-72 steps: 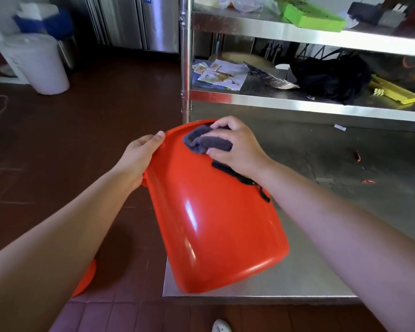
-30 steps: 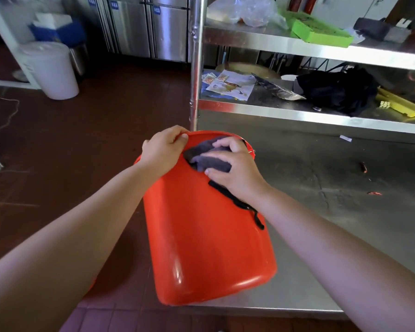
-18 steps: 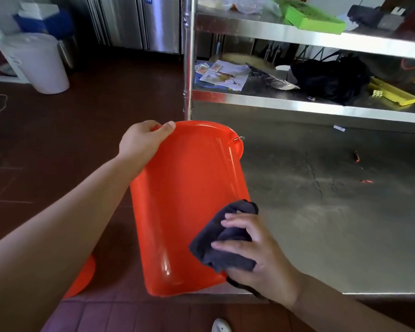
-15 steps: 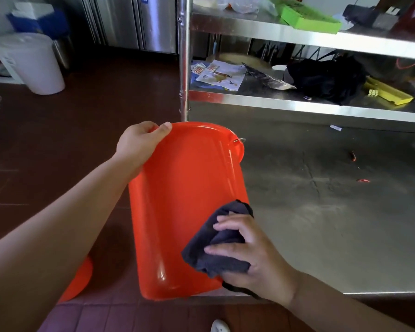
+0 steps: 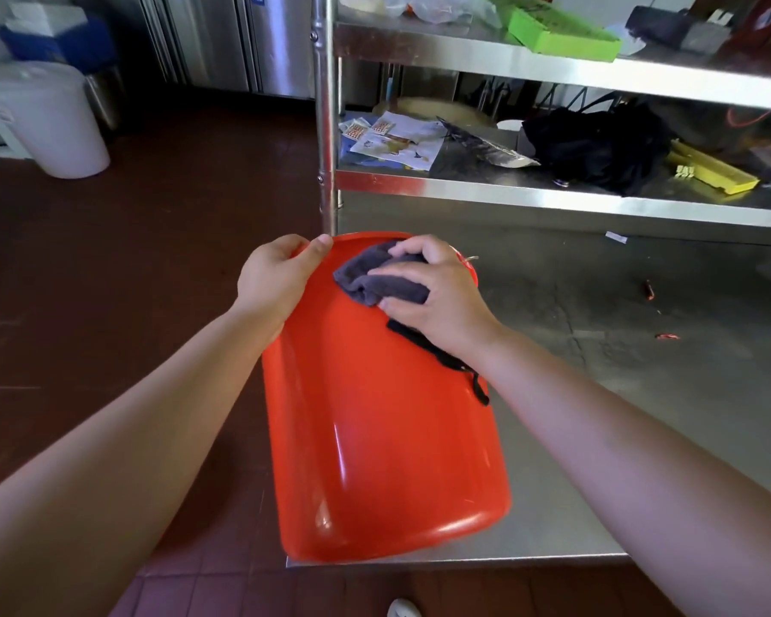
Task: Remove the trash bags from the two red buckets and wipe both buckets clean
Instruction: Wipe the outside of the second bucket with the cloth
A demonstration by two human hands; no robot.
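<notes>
- Steel shelving (image 5: 553, 69) fills the far right of the room, and its lowest tier, a scuffed steel platform (image 5: 642, 394), runs toward you; dark red floor tiles (image 5: 108, 282) spread out to the left.
- Your red bucket (image 5: 383, 438) lies tipped on its side at the platform's near left corner, base toward you, mouth pointing away. No bag shows on it from this angle, though the inside is hidden.
- A white bin (image 5: 45, 122) stands well apart at far left; a black bag (image 5: 597, 149) sits on the middle shelf.
- Your left hand (image 5: 277, 278) grasps the far rim, thumb hooked over the edge, steadying the bucket.
- Your right hand (image 5: 432, 291) presses a bunched grey cloth (image 5: 375, 278) onto the outer wall just below the rim, fingers curled round the cloth.
- You look to be in the wiping step, on the outside wall.
- Next, judging by this, draw the cloth down toward the base, then turn the bucket with your left hand to reach an unwiped strip. Keep that rim hold firm, as the round wall could roll off the corner.
</notes>
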